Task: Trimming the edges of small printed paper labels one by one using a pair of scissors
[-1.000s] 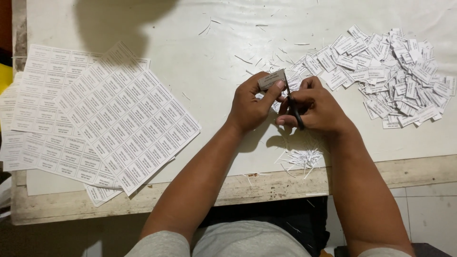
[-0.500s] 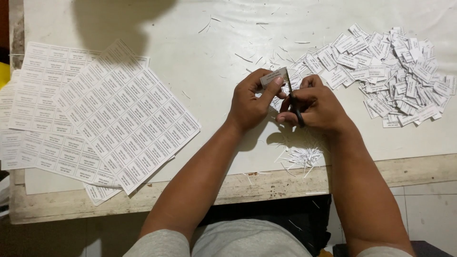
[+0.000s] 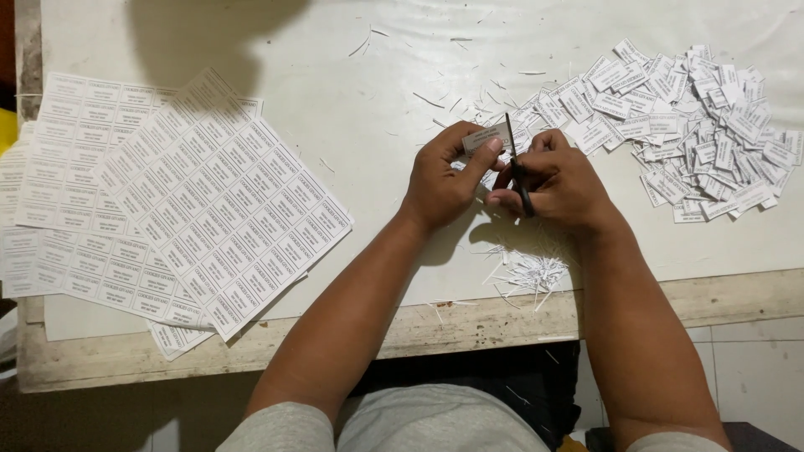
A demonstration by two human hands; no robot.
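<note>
Left hand (image 3: 442,180) pinches a small label stack (image 3: 486,136). Right hand (image 3: 559,182) grips scissors (image 3: 519,172), blade at the stack's edge. Cut labels (image 3: 695,125) heap to the right on the surface (image 3: 335,100).

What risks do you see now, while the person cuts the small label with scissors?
The left hand pinches the small label right beside the scissors in the right hand, so a thumb could be nicked. A crooked cut might spoil the label. Thin paper trimmings lie near the table edge and may fall.

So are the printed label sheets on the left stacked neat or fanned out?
Fanned out. The label sheets overlap at different angles on the table, the top one turned diagonally with its corner past the white surface's edge.
</note>
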